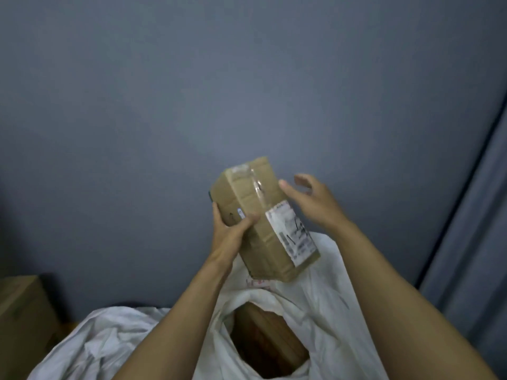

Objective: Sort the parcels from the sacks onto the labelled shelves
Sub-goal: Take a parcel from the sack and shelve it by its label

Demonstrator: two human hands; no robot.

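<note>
Cardboard parcel (263,215) hangs in the air above the open mouth of a white sack (323,297), tilted, its top end leaning away to the left. On my feed the left hand (229,234) grips it from the lower left, thumb across the front face and fingers wrapped round the far side. The right hand (312,198) is spread wide and loose just beside the parcel's upper right edge. Its thumb tip is very near the cardboard, but I cannot tell whether it touches. A white label (295,237) with blurred print is stuck on the parcel's lower right face, and a strip of clear tape (256,182) runs along the top seam. Down inside the sack I see another brown box (269,341). A second white sack (109,346) lies crumpled to the left of it, and a bigger cardboard box (22,311) stands at the lower left edge of the view. Behind everything is a blue-grey wall (247,78), with a grey curtain (472,242) at the right.
</note>
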